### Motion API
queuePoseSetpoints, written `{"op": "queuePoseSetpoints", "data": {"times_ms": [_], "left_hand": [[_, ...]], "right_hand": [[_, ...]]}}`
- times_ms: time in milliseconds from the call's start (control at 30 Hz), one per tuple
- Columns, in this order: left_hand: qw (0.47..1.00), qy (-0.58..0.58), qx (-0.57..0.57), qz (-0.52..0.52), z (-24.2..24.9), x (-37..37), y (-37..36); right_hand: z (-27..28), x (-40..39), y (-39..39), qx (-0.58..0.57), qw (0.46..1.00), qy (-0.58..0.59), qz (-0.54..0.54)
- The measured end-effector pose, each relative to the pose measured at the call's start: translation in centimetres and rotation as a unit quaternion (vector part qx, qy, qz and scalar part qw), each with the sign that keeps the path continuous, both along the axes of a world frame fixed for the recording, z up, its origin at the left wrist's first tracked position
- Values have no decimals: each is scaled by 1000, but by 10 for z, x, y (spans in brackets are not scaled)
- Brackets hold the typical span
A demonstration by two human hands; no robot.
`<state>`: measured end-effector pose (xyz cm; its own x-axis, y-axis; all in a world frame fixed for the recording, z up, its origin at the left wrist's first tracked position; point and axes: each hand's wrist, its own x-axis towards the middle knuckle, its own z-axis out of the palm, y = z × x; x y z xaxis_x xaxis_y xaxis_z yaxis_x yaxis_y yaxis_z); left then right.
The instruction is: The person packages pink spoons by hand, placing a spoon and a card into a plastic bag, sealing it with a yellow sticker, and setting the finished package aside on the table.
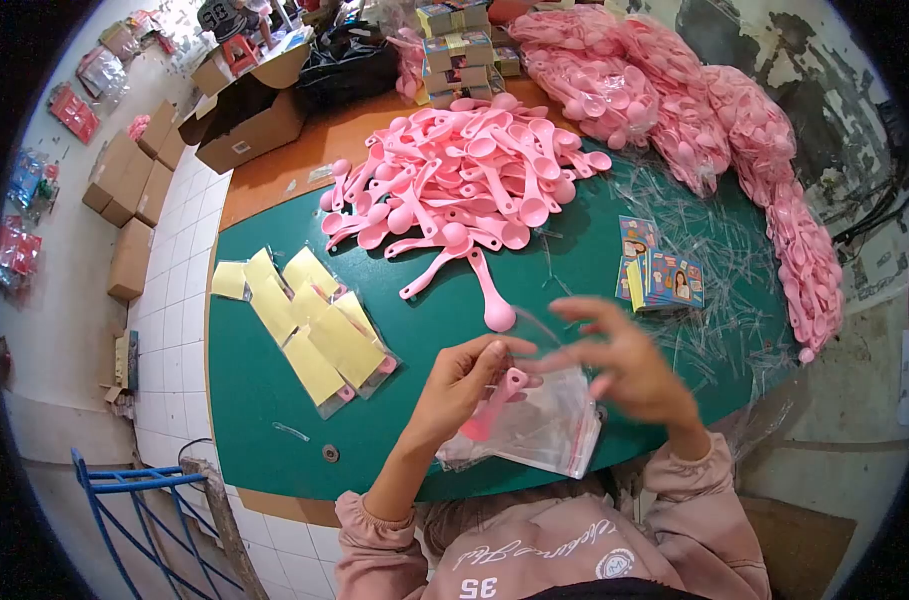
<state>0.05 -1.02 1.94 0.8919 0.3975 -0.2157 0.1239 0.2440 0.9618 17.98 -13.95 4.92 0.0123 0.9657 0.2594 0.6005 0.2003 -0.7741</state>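
Observation:
My left hand (464, 385) is closed, with thumb and forefinger pinched together above a pink measuring spoon (493, 408) that it holds. The spoon's handle end, with its hole, points up and away from me. Under it lies a stack of clear plastic bags (564, 425) near the table's front edge. My right hand (629, 365) is raised over the right side of these bags, blurred by motion, its fingers apart. A thin clear strip (542, 328) curves between the two hands. Just beyond them, one loose pink spoon (490, 295) lies in front of a large pile of pink spoons (454, 175).
Packed bags with yellow cards (309, 325) lie on the left of the green table (274, 420). At right are printed cards (664, 280) and scattered clear strips (719, 240). Big bags of pink spoons (664, 100) line the back right. A cardboard box (249, 130) stands back left.

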Motion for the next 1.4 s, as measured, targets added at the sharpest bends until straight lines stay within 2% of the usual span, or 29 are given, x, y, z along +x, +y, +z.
{"op": "queuePoseSetpoints", "data": {"times_ms": [67, 133, 200, 233, 300, 333, 400, 533, 567, 600, 667, 733, 767, 800, 833, 867, 900, 967, 1067, 1100, 1167, 1200, 1267, 1400], "left_hand": [[997, -24, -67, 35, 7, -1, 1], [997, -28, -63, 35, 2, -4, 4], [997, -36, -60, 35, 1, -2, 5], [997, -27, -62, 27, 2, -1, 4], [998, -18, -65, 18, 2, 1, 3], [998, -16, -55, 8, 2, 2, 2], [999, -13, -43, -2, 1, 3, 2], [999, -15, -46, -20, -1, 3, 3], [998, -17, -47, -27, -2, 3, 2], [998, -16, -48, -24, -1, 2, 3], [998, 14, -12, -55, 3, 4, 3], [998, -5, -20, -55, 1, 3, 1], [998, -22, -28, -52, 0, 2, 1], [998, -22, -27, -50, 0, 1, 4], [998, 16, 3, -62, -1, -2, 8], [995, 53, 31, -74, -2, -4, 10], [996, 52, 31, -71, -1, -4, 8], [998, -31, -54, -29, 2, -2, 3], [999, -8, -18, -48, -5, -3, 6], [999, -8, -18, -48, -4, -3, 6], [995, 32, 54, -78, -1, -4, 8], [995, 32, 55, -77, -2, -4, 7], [996, -39, 21, -72, -3, -3, 5], [996, -39, -28, -72, 2, -1, 4]], "right_hand": [[6, 32, -11, -63, 966, 73, -238], [-21, 87, -29, -57, 877, -63, -472], [-64, 130, -55, -106, 783, -280, -545], [-67, 135, -57, -107, 782, -282, -546], [-66, 140, -57, -114, 837, -42, -533], [-63, 138, -55, -116, 837, -42, -533], [-51, 130, -50, -73, 808, -115, -573], [-23, 108, -41, -72, 800, -203, -560], [-14, 95, -38, -14, 850, -65, -522], [-4, 79, -33, 42, 878, 75, -471], [19, 33, -17, 38, 886, 153, -436], [23, 6, -8, 14, 911, 209, -355], [22, 2, -8, 15, 911, 209, -355], [20, 0, -7, 2, 946, 140, -291], [19, -2, -5, -10, 972, 68, -223], [21, -2, -4, 0, 977, 55, -207], [20, -3, -2, -1, 977, 54, -204], [17, -4, 0, 97, 938, 140, -301], [25, -5, -3, 109, 927, 177, -313], [28, -5, -3, 109, 927, 177, -312], [32, -5, -4, 15, 974, 39, -221], [30, -3, -5, 15, 974, 40, -221], [23, 0, -5, 73, 966, 71, -236], [21, 0, -6, 96, 959, 95, -248]]}}
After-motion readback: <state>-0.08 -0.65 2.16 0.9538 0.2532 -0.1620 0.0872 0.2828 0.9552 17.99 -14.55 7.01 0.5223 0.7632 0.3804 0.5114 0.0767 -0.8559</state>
